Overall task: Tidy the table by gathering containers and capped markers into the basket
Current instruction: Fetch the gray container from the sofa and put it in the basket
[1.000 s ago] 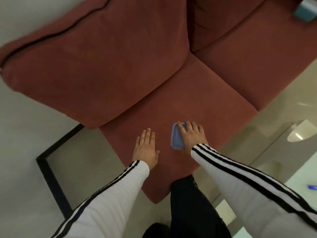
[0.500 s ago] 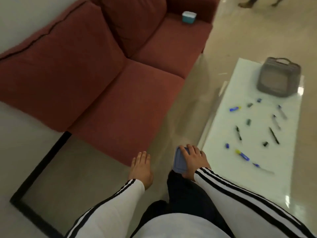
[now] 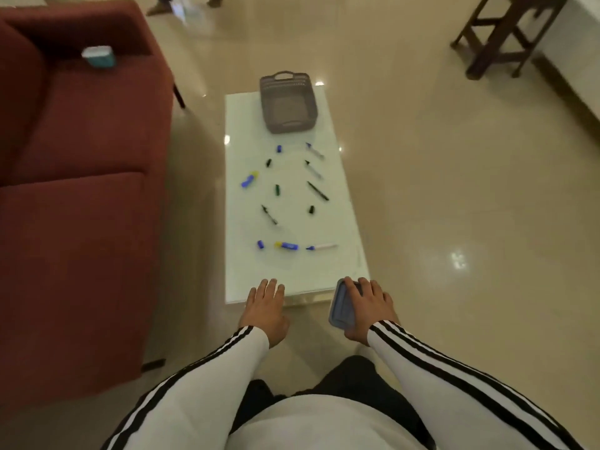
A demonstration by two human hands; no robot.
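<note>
My right hand grips a flat blue container just off the near right corner of the white table. My left hand is flat, fingers straight, at the table's near edge and holds nothing. Several markers and loose caps lie scattered over the table, among them a blue and yellow marker, a white marker with a blue cap and a black marker. A grey slatted basket with nothing in it stands at the far end. A teal container sits on the sofa.
A dark red sofa runs along the left, close to the table. Glossy beige floor surrounds the table on the right. A dark wooden stool stands at the far right.
The view has swung from the sofa to the table, which now lies straight ahead. My right hand has carried the blue container from the sofa seat to the table's near corner.
</note>
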